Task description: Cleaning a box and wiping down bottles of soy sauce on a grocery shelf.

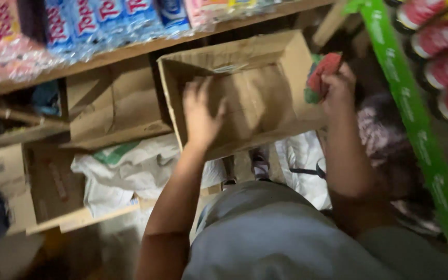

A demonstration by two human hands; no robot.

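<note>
An open brown cardboard box (281, 57) sits tilted in front of me, its inside showing no contents. My left hand (201, 115) reaches into the box with fingers spread, palm against its inner floor. My right hand (338, 85) is at the box's right wall, closed around a small red and green packet (321, 75) held just outside the rim. My grey shirt fills the lower middle of the view.
A wooden shelf (130, 49) above carries blue and pink wrapped packs. Another cardboard box (115, 103) lies to the left, white sacks (125, 166) below it. A green post (416, 119) and red-capped cans (442, 57) stand on the right.
</note>
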